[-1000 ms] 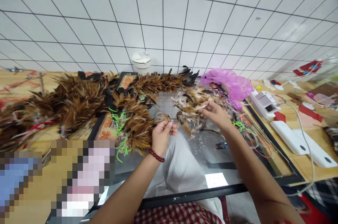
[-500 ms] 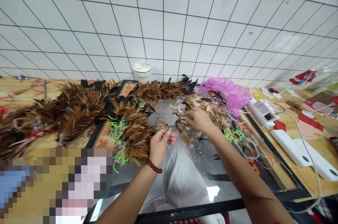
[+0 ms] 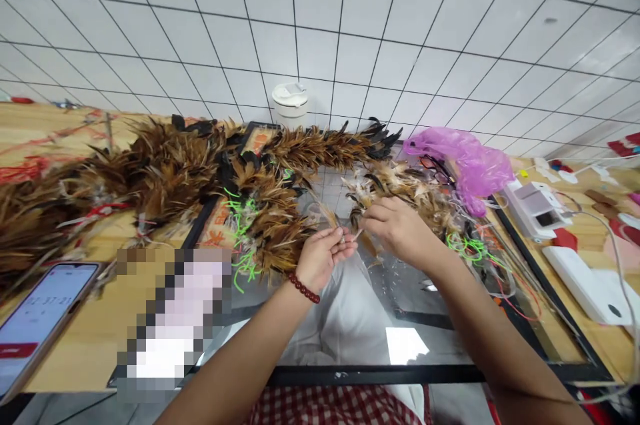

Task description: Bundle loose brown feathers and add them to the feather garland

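Note:
My left hand (image 3: 327,250), with a dark red bead bracelet at its wrist, pinches a brown feather (image 3: 328,213) whose tip points up and away. Close to its fingertips, my right hand (image 3: 400,228) has its thumb and fingers pressed together on a thin, pale feather quill (image 3: 357,235). Both hands are above a glass tabletop. Behind the right hand lies a heap of loose brown and whitish feathers (image 3: 400,185). Left of my left hand, a thick bundle of brown feathers (image 3: 277,231) carries bright green ties (image 3: 241,225).
Long feather bundles (image 3: 165,178) cover the left side; another bundle (image 3: 325,148) lies at the back. A phone (image 3: 43,318) sits front left. A white lidded tub (image 3: 291,105) stands by the tiled wall. At right are a pink plastic bag (image 3: 470,161), green ties (image 3: 467,248) and white devices (image 3: 590,285).
My right hand has come away from the loose feather heap to the fingertips of my left hand. The left hand still holds feather. The view has shifted, showing the phone.

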